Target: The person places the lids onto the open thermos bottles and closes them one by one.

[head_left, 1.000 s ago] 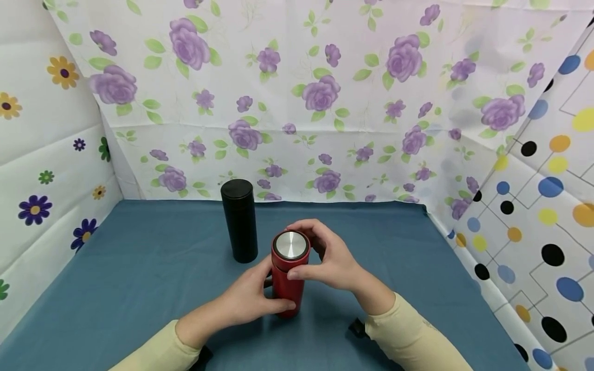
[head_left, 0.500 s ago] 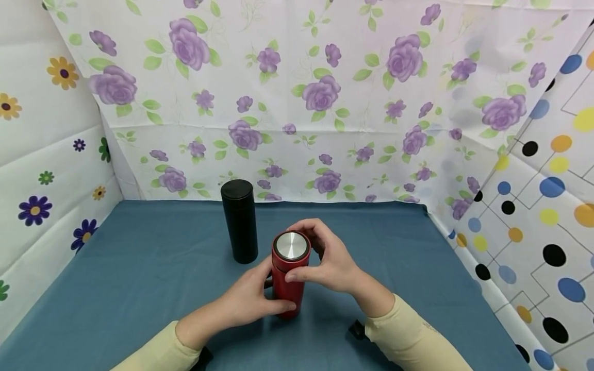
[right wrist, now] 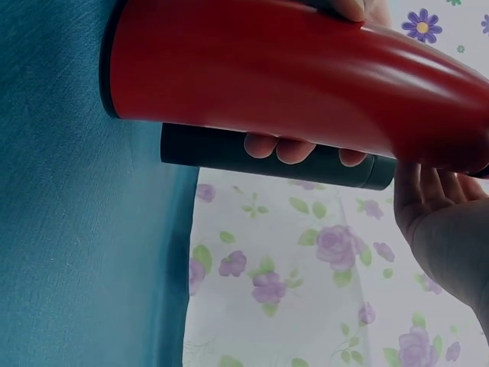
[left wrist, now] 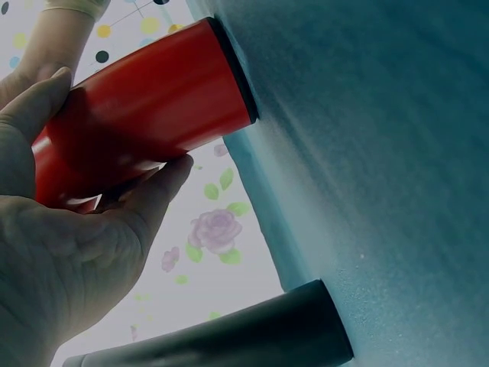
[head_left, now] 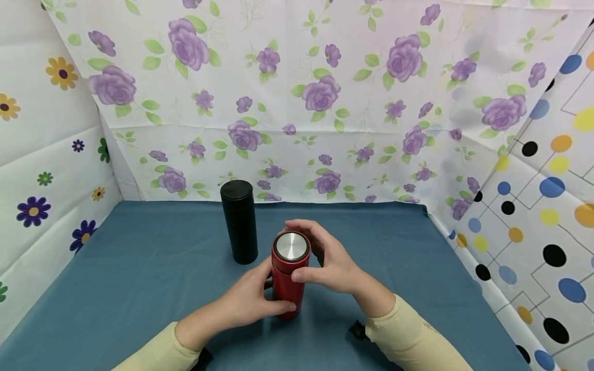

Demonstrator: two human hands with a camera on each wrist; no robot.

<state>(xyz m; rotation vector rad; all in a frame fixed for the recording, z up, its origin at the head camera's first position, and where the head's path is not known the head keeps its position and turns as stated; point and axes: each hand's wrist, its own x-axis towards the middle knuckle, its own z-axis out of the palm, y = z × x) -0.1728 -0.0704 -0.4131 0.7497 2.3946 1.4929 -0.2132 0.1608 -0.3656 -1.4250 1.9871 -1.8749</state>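
Observation:
A red thermos flask (head_left: 289, 286) with a silver-topped lid (head_left: 291, 246) stands upright on the blue tablecloth. My left hand (head_left: 243, 300) grips its lower body from the left, thumb across the front and fingertips showing on the far side in the right wrist view. Around the top, my right hand (head_left: 334, 263) holds the flask from the right, its thumb at the front near the lid's seam and its fingers behind, partly hidden. Beyond the left hand a black thermos flask (head_left: 238, 221) stands upright, apart from both hands.
A blue cloth (head_left: 153, 257) covers the table. Patterned sheets rise around it: a purple-flowered one (head_left: 301, 165) at the back, a dotted one (head_left: 533, 232) on the right, a daisy one (head_left: 51, 175) on the left.
My right thumb has slid slightly to the right across the flask, and the right fingertips reach a little farther left behind the lid. The left hand and both flasks stay in place.

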